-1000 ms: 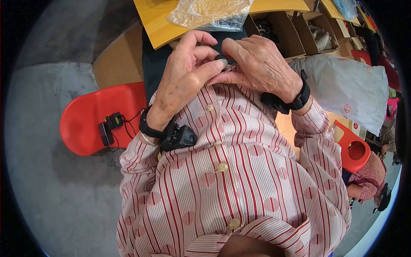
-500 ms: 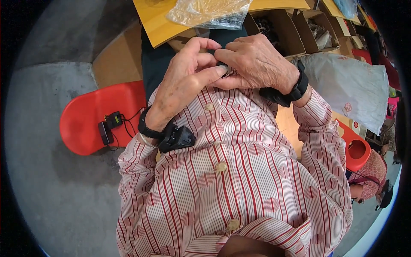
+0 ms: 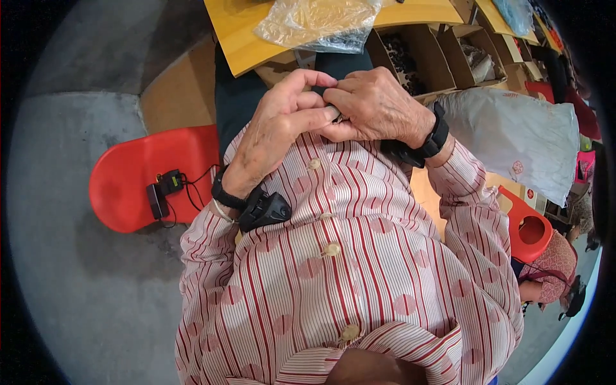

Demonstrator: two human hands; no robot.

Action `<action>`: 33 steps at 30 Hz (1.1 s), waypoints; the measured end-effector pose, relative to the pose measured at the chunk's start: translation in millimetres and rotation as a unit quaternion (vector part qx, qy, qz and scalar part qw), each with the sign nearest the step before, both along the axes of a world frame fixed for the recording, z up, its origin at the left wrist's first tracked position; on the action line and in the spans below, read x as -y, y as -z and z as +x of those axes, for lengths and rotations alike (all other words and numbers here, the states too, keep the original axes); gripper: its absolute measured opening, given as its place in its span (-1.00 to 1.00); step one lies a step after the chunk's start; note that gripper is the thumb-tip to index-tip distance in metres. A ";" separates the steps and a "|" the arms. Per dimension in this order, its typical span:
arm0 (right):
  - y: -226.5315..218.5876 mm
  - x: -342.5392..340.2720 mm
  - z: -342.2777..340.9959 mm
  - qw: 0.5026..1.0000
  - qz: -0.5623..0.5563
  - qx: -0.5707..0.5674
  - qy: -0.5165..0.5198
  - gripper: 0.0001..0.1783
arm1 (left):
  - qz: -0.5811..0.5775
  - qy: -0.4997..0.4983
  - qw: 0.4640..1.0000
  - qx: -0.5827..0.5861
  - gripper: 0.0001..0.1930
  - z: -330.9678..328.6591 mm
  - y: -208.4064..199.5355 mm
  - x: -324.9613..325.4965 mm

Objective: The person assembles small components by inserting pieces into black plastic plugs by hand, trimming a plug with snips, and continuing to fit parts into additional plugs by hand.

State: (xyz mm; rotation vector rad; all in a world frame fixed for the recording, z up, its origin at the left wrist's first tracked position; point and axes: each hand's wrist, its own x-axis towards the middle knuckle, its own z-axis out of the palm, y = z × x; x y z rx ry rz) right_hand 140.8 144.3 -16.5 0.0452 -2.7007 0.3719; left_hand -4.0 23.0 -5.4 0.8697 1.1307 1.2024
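My left hand and my right hand meet in front of my belly, just short of the table edge. Between the fingertips sits a small dark piece, mostly covered, so its kind does not show. The left thumb and fingers pinch it from one side. From the other side my right thumb and curled forefinger close on it. Each wrist carries a black strap with a black device, the left device lying against my striped shirt.
Ahead, a yellow table bears a crumpled clear plastic bag. Cardboard boxes with small dark parts stand to its right, near a large white sack. A red stool on my left holds black cabled devices. Another person is at the far right.
Both hands have come slightly lower in the picture, still together around the small dark piece. The right wrist has shifted a little to the left. The grip looks much the same.
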 end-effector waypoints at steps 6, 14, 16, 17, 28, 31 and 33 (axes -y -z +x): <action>-1.0 1.3 3.6 1.000 -0.009 -0.006 0.023 -0.55 | 0.015 -0.023 0.999 -0.037 -0.63 4.2 2.7 -2.4; -9.5 0.6 4.2 0.999 -0.037 0.023 0.025 -0.55 | 0.037 -0.033 0.996 -0.072 -0.63 6.3 -0.7 -4.8; -8.5 0.6 3.5 0.999 -0.042 0.015 0.026 -0.55 | 0.040 -0.035 0.996 -0.073 -0.63 7.0 -2.4 -4.6; -7.7 0.1 3.0 0.998 -0.049 0.007 0.026 -0.56 | 0.039 -0.037 0.996 -0.074 -0.63 7.2 -3.2 -4.8; -1.9 -4.2 2.8 0.997 -0.063 -0.038 0.028 -0.51 | 0.079 -0.013 0.993 -0.082 -0.64 2.8 -7.8 -5.8; -2.9 -3.8 5.4 0.997 -0.043 -0.053 0.023 -0.40 | 0.090 0.049 0.986 -0.130 -0.59 -2.2 -17.9 3.4; -7.6 0.1 6.5 0.997 -0.052 -0.053 0.034 -0.35 | 0.120 0.060 0.980 -0.149 -0.55 -3.7 -17.9 9.0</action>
